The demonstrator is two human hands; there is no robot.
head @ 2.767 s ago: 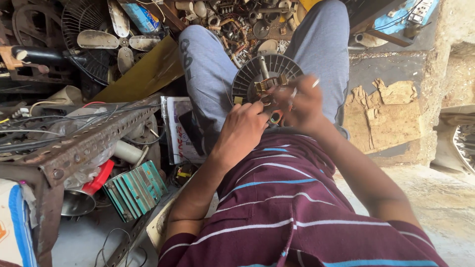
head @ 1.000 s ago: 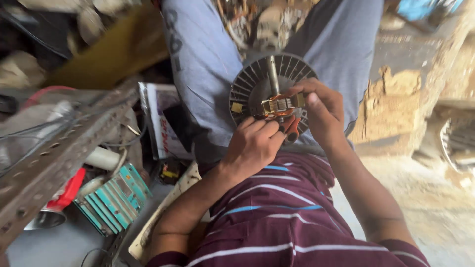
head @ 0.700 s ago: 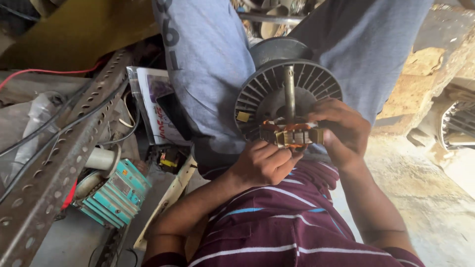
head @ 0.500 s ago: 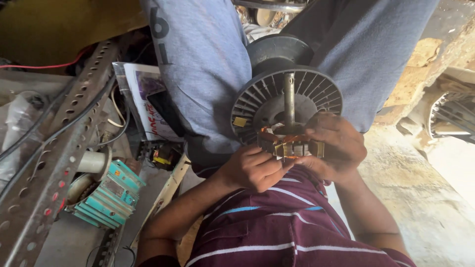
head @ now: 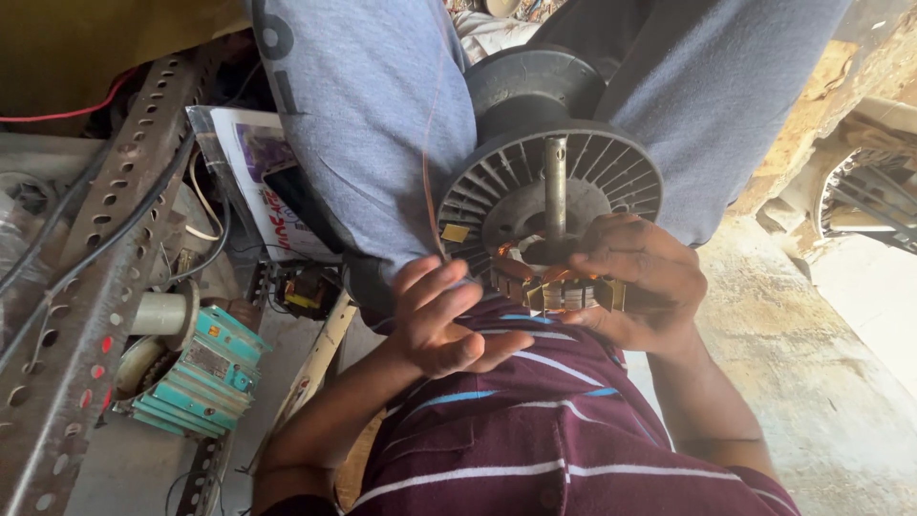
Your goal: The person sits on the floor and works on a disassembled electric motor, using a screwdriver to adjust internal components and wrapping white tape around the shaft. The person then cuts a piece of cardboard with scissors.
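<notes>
Head view showed a ribbed grey fan motor (head: 573,182) resting between the person's knees. Just below its steel shaft (head: 555,186), the right hand (head: 635,287) gripped a copper-wound stator (head: 554,282). Left of the stator, the left hand (head: 444,320) was open, fingers loosely curled, beside a thin copper wire (head: 427,182).

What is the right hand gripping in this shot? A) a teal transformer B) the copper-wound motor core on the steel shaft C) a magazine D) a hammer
B: the right hand wraps around the copper-wound core below the finned disc, while the left hand is open beside it.
</notes>
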